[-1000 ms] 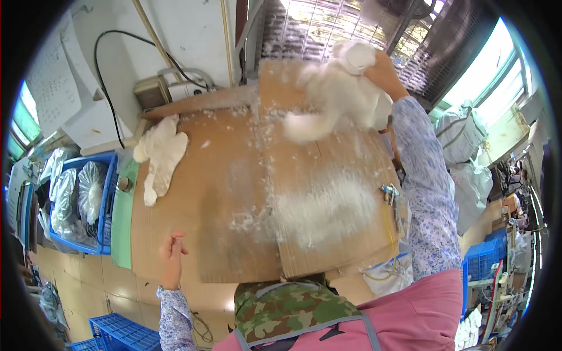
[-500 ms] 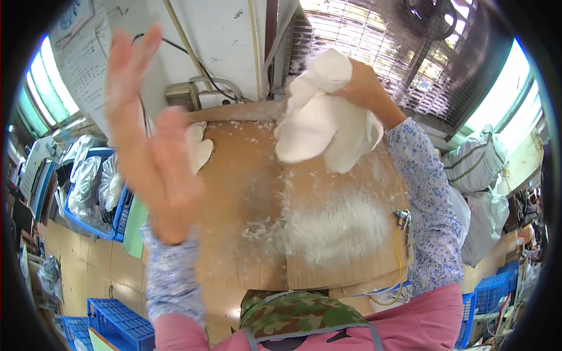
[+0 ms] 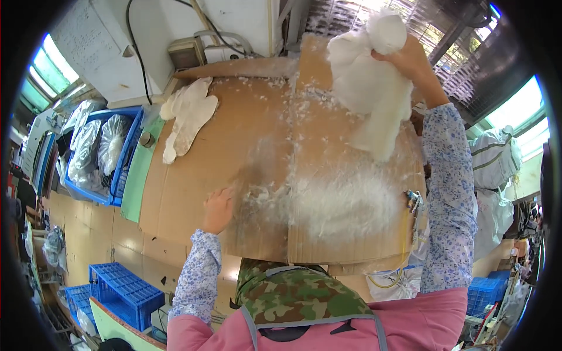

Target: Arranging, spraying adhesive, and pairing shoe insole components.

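My right hand is raised at the far right, fingers wrapped round a bundle of soft white plush fabric pieces with rounded outlines. The bundle hangs over the far part of a cardboard sheet. My left hand is low over the near left part of the cardboard, beside a darker strip of it. Its fingers are smeared, and what they hold, if anything, does not show. Another flat white piece with rounded lobes lies at the far left of the cardboard.
White fluff covers much of the cardboard's right half. A blue crate of plastic-bagged things stands at the left. A small metal fitting with a yellow hose sits at the right edge. White sacks are stacked farther right, behind my arm.
My left hand has dropped from high at the left down to the cardboard. My right hand has moved up and to the right with the white plush pieces. The view has shifted slightly.
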